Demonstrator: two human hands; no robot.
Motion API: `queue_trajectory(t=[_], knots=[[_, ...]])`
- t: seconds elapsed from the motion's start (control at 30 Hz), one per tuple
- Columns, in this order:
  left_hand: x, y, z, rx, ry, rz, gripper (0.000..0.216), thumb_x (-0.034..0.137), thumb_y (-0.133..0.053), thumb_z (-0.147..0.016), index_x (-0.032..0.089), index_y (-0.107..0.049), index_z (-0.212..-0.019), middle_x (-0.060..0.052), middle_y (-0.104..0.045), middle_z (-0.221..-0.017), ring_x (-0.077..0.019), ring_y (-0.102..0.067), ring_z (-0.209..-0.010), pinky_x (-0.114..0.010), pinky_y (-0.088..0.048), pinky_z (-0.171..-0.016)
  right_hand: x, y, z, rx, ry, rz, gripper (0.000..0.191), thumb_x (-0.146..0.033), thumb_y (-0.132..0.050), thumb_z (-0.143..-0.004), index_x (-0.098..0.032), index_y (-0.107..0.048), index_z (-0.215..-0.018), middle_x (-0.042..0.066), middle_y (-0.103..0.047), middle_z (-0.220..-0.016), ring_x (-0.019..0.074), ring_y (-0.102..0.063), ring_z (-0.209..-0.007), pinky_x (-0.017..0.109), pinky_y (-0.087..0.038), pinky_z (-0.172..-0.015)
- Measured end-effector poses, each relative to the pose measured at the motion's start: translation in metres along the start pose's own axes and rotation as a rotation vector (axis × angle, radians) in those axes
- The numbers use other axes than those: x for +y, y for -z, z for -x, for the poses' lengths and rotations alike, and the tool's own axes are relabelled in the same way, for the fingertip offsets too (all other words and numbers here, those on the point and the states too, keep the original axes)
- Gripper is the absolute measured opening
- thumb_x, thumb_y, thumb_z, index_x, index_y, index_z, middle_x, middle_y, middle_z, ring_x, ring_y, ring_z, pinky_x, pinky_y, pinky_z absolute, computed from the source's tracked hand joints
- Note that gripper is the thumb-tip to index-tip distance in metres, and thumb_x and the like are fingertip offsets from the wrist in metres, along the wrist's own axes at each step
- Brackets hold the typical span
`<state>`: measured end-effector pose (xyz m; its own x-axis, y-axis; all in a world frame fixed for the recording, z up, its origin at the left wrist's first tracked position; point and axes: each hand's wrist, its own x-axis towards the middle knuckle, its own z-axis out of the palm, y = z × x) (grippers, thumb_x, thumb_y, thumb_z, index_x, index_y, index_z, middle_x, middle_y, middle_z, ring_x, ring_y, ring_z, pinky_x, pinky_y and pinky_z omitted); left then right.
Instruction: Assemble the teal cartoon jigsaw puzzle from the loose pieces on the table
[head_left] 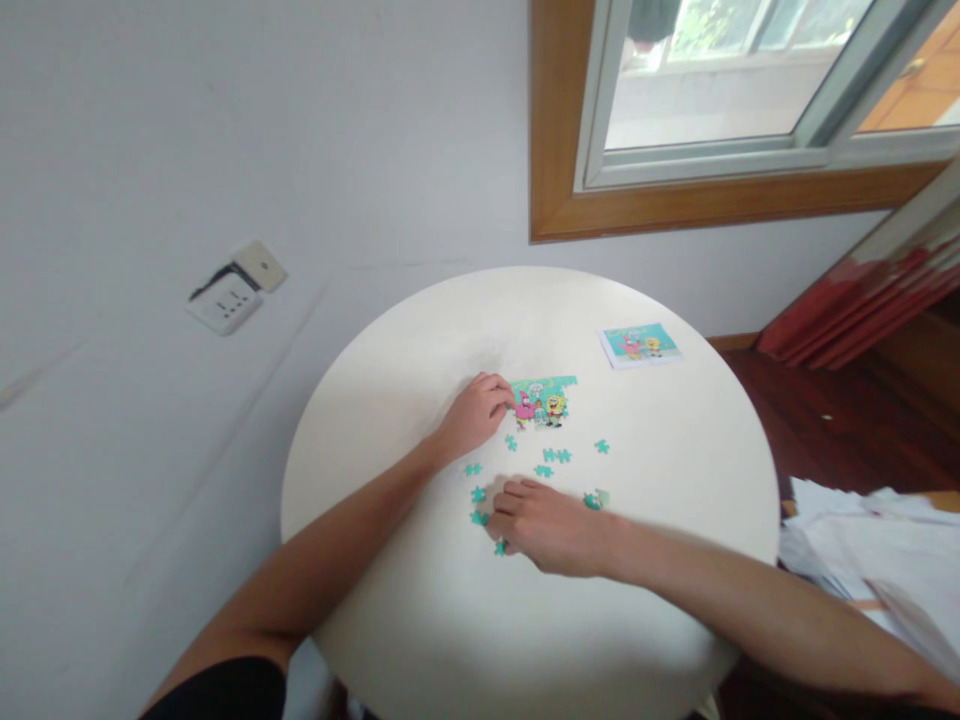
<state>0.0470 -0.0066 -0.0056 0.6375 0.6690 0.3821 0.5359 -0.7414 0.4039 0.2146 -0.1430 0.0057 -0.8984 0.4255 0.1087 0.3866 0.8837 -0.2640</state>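
Note:
A partly joined jigsaw puzzle (544,402) with pink and yellow cartoon figures on teal lies mid-table. My left hand (480,410) is at its left edge, fingers curled and closed, the tips touching that edge. Lower down, my right hand (544,525) rests palm down with bent fingers drawn together among loose teal pieces; whatever its fingertips hold is hidden. One puzzle piece (478,518) lies right beside those fingertips, and another puzzle piece (500,548) shows just below them. Several more loose pieces (556,456) are scattered between the hands and to the right.
A picture card (641,346) showing the same cartoon scene lies at the back right of the round white table (420,340). Behind stand a wall with a socket (226,302) and a wood-framed window (555,130). Papers (862,540) are stacked at the right.

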Motion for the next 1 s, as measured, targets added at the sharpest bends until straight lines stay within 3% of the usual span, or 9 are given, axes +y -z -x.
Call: queue_trajectory(t=[0.2,0.3,0.73,0.83,0.9,1.0], knots=[[0.0,0.0,0.0,-0.007,0.001,0.017,0.03,0.0,-0.051,-0.082,0.02,-0.073,-0.084,-0.004,-0.066,-0.096,-0.0193,-0.058,-0.096,-0.038,-0.047,-0.094,-0.003,0.004,0.001,-0.003,-0.006,0.023,0.011,-0.017,-0.06,-0.09,-0.012,-0.062,-0.099,0.012,-0.066,-0.1,0.0251,-0.056,-0.101,0.037,-0.043,-0.092],[-0.002,0.001,0.0,-0.007,0.013,0.02,0.031,-0.001,-0.05,-0.081,0.02,-0.073,-0.083,-0.003,-0.065,-0.096,-0.0193,-0.057,-0.097,-0.038,-0.047,-0.094,-0.005,0.006,0.001,0.003,0.011,0.058,0.017,-0.009,-0.058,-0.087,-0.01,-0.061,-0.103,0.014,-0.065,-0.104,0.0261,-0.054,-0.105,0.038,-0.042,-0.095],[-0.004,0.001,0.0,-0.015,0.031,0.01,0.03,0.002,-0.051,-0.082,0.021,-0.073,-0.085,-0.004,-0.066,-0.096,-0.0197,-0.058,-0.097,-0.039,-0.046,-0.095,0.001,0.013,0.0,-0.002,0.02,-0.072,0.019,-0.005,-0.057,-0.084,-0.012,-0.061,-0.102,0.014,-0.065,-0.104,0.0241,-0.055,-0.104,0.036,-0.044,-0.091],[-0.005,0.002,0.0,-0.012,0.031,0.011,0.03,0.003,-0.05,-0.083,0.021,-0.074,-0.085,-0.003,-0.066,-0.097,-0.0196,-0.058,-0.098,-0.039,-0.046,-0.095,0.019,0.023,0.005,0.093,-0.068,-0.275,0.011,-0.008,-0.055,-0.089,-0.016,-0.061,-0.094,0.007,-0.065,-0.094,0.0183,-0.057,-0.091,0.031,-0.045,-0.085],[-0.006,0.001,0.0,-0.012,0.029,0.009,0.03,0.004,-0.049,-0.084,0.021,-0.074,-0.086,-0.004,-0.066,-0.097,-0.0198,-0.058,-0.098,-0.039,-0.046,-0.095,0.037,0.032,0.014,0.222,-0.204,-0.425,0.011,-0.012,-0.053,-0.093,-0.017,-0.062,-0.09,0.004,-0.064,-0.088,0.015,-0.057,-0.081,0.027,-0.045,-0.077],[-0.007,-0.002,0.001,-0.022,0.024,0.008,0.03,0.003,-0.049,-0.083,0.021,-0.074,-0.085,-0.004,-0.066,-0.096,-0.0197,-0.058,-0.097,-0.038,-0.046,-0.095,0.069,0.04,0.032,0.386,-0.405,-0.545,0.014,-0.01,-0.054,-0.088,-0.018,-0.066,-0.086,0.002,-0.064,-0.082,0.0139,-0.056,-0.074,0.026,-0.045,-0.071]])
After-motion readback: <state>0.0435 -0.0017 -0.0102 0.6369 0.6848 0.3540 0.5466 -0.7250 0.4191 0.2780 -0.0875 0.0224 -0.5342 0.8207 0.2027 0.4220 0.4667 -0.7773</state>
